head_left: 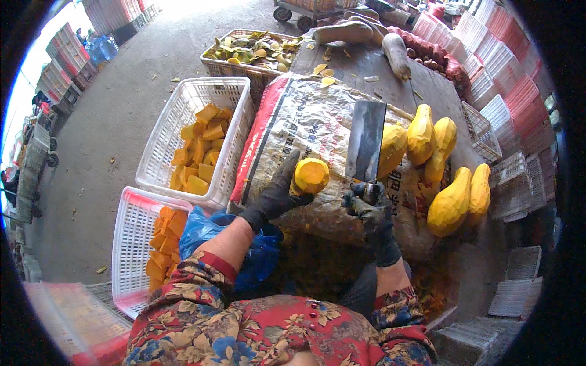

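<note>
My left hand (pixel 276 194), in a black glove, cups the left side of a peeled yellow squash piece (pixel 312 175) with a flat cut face. That piece rests on a printed plastic sack (pixel 293 131) spread over the work table. In my right hand (pixel 373 213), also black-gloved, a cleaver (pixel 367 137) is gripped by its handle. Its broad dark blade points away from me, to the right of the piece, apart from it. Just beyond the blade lies a peeled squash (pixel 392 146), partly hidden by it. Several more peeled squashes (pixel 448 204) lie farther right.
At my left, a white crate (pixel 146 137) holds yellow chunks and a pink-white crate (pixel 125 244) holds orange ones. A crate of peelings (pixel 253 52) stands beyond. Unpeeled squashes (pixel 345 32) lie at the table's far end. A blue plastic bag (pixel 259 259) hangs near my left forearm.
</note>
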Demonstrator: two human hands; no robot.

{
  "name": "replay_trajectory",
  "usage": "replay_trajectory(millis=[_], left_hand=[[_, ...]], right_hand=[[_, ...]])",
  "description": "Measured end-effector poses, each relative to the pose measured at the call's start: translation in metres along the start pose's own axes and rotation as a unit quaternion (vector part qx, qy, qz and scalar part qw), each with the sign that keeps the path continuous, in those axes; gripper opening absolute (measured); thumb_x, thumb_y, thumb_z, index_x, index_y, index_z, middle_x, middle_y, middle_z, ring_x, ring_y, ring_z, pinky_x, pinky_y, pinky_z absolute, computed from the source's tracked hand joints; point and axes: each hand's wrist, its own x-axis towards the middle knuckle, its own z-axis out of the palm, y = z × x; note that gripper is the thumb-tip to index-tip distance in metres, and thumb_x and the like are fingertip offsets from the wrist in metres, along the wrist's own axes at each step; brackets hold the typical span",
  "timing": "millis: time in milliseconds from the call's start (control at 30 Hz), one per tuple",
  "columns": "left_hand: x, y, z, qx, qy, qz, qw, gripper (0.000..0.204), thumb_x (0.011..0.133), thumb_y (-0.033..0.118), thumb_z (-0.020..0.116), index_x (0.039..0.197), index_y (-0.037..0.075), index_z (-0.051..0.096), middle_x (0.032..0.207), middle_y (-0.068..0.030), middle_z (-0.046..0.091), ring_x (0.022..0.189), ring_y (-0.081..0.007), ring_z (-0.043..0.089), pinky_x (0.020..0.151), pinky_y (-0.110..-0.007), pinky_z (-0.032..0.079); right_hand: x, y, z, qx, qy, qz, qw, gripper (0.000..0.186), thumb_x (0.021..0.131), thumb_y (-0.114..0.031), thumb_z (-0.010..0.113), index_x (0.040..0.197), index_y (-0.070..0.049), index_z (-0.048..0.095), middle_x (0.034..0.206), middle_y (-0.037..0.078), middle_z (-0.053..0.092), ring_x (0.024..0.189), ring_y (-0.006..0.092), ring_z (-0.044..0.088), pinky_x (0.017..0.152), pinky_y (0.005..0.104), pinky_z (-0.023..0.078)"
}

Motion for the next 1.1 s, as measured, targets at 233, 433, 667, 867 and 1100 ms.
replay_trajectory(millis=[233, 433, 667, 867, 1100], left_hand=[[0.025, -0.015, 0.01, -0.143, -0.056, -0.004, 0.988, 0.113, 0.057, 0.01, 0.091, 0.147, 0.007, 0.024, 0.14, -0.0127, 0.042, 0.128, -0.0232, 0.042, 0.106, -0.035, 0.037], [0.028, -0.026, 0.039, -0.12, 0.045, 0.032, 0.991, 0.108, 0.06, 0.028, 0.09, 0.144, 0.002, 0.027, 0.134, -0.0173, 0.047, 0.123, -0.0271, 0.047, 0.105, -0.038, 0.038], [0.034, -0.012, 0.084, 0.139, 0.213, -0.05, 0.966, 0.113, 0.067, 0.032, 0.083, 0.146, -0.005, 0.011, 0.131, -0.0283, 0.043, 0.121, -0.0415, 0.046, 0.102, -0.043, 0.039], [0.033, -0.007, 0.047, 0.013, 0.1, 0.021, 0.995, 0.113, 0.06, 0.02, 0.085, 0.148, 0.001, 0.016, 0.133, -0.0238, 0.045, 0.125, -0.0372, 0.044, 0.106, -0.04, 0.036], [0.035, -0.002, 0.026, -0.096, 0.083, 0.058, 0.99, 0.056, 0.094, 0.02, 0.057, 0.143, 0.002, 0.035, 0.143, -0.0207, 0.041, 0.133, -0.0289, 0.039, 0.11, -0.035, 0.029]], right_hand=[[0.033, 0.052, 0.021, 0.19, -0.071, -0.028, 0.979, 0.009, 0.085, -0.004, 0.06, 0.092, -0.002, 0.065, 0.108, 0.007, 0.061, 0.106, 0.0217, 0.055, 0.095, 0.0345, 0.043], [0.071, 0.084, 0.024, 0.296, -0.046, 0.02, 0.954, 0.031, 0.085, -0.001, 0.049, 0.115, -0.005, 0.055, 0.109, 0.002, 0.057, 0.107, 0.0163, 0.053, 0.098, 0.0294, 0.04], [0.127, 0.069, 0.016, -0.072, -0.178, -0.14, 0.971, 0.039, 0.08, -0.003, 0.051, 0.119, -0.001, 0.057, 0.112, 0.005, 0.059, 0.105, 0.0186, 0.053, 0.096, 0.0307, 0.039], [0.111, 0.048, 0.009, 0.184, -0.121, 0.005, 0.975, 0.022, 0.084, -0.005, 0.062, 0.106, -0.005, 0.059, 0.101, 0.003, 0.059, 0.086, 0.0146, 0.055, 0.079, 0.0262, 0.045], [0.033, -0.013, -0.002, 0.055, 0.004, 0.053, 0.997, 0.03, 0.085, -0.01, 0.061, 0.113, -0.005, 0.052, 0.098, 0.005, 0.06, 0.087, 0.0169, 0.059, 0.072, 0.029, 0.051]])
